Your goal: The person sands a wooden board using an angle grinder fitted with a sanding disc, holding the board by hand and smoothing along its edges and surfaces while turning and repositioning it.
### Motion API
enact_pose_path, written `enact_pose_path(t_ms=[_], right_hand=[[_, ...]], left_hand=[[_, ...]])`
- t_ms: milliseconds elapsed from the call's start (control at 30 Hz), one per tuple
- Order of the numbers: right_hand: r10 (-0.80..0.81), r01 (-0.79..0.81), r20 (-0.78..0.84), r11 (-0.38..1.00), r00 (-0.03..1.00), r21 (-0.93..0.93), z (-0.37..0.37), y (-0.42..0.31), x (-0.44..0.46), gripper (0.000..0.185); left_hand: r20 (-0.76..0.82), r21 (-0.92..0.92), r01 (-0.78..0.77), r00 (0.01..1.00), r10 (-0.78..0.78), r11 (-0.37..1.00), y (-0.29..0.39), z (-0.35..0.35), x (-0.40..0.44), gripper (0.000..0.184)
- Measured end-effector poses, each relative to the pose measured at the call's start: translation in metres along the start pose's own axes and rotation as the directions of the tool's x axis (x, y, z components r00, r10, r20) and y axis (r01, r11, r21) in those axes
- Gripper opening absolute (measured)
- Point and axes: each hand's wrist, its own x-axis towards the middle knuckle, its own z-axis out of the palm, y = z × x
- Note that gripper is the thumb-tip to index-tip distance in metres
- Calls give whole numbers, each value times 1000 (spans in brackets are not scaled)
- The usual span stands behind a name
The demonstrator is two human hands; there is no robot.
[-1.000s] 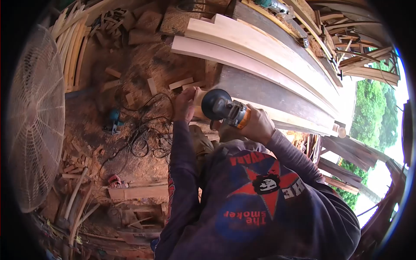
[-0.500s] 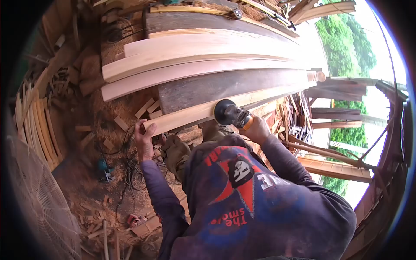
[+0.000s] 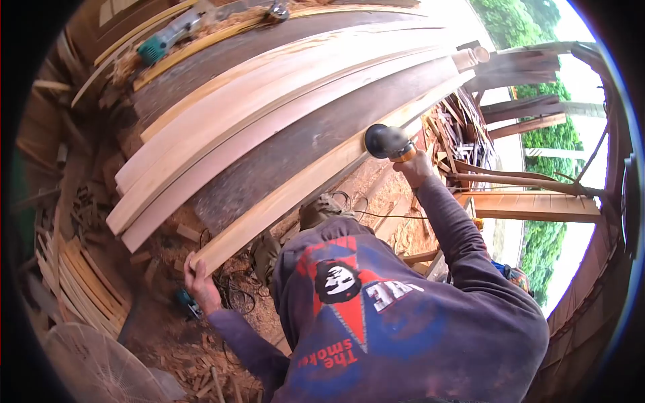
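Clutching the sander point(image 3: 391, 142), my right hand point(image 3: 418, 169) was clamped round its body by the orange collar point(image 3: 404, 154), and out front sat the black disc point(image 3: 373, 140), over the board point(image 3: 289, 196)! Touching the wood or just above it? From that angle I couldn't tell. The arm was stretched well out, surely because the disc was so far along the length.

Down to the left, then: my left hand point(image 3: 201, 285) had its fingers closed on the board's near end, well apart from the disc, a sensible spot, I reckoned, for steadying the piece out of harm's way. And what an end to hold! It jutted past the corner of the bench point(image 3: 306, 149), leaving room for fingers to get round it.

The board itself ran along the bench's near edge, right in front of me, likely laid there to save leaning. Behind it came a dark strip of bench, then the planks point(image 3: 201, 151), side by side, parked out of the disc's path as I judged it. Past them, a green tool point(image 3: 154, 49) lay by some shavings point(image 3: 222, 28), well apart from my hands. Low down, a cord point(image 3: 390, 216) ran below the board, handily out of its way. And bottom left, a fan point(image 3: 107, 366), perhaps stood there against heat or dust!
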Motion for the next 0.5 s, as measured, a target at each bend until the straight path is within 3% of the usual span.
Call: enact_pose_path(t_ms=[67, 133, 233, 333, 400, 467, 500], right_hand=[[27, -25, -69, 999, 997, 34, -8, 23, 24, 36], [123, -117, -58, 987, 991, 108, -27, 28, 43, 35], [197, -191, -86, 979, 977, 67, -48, 60, 90, 33], [241, -223, -65, 953, 968, 205, -69, 95, 138, 30], [238, -217, -54, 942, 970, 254, -88, 107, 162, 31], [158, -143, -54, 966, 986, 218, -95, 135, 197, 32], [191, -182, -39, 968, 981, 173, -104, 145, 212, 33]], left_hand=[[-36, 79, 16, 999, -14, 997, 12, 14, -10, 53], [-60, 119, 14, 998, -7, 993, 13, 17, -11, 54], [-115, 201, 43, 993, -20, 979, 19, 25, -17, 58], [-134, 229, 53, 991, -22, 972, 21, 24, -18, 59], [-148, 258, 60, 989, -22, 964, 21, 25, -18, 59], [-183, 291, 71, 983, -17, 954, 23, 24, -17, 60], [-166, 282, 75, 986, -28, 956, 25, 24, -16, 62]])
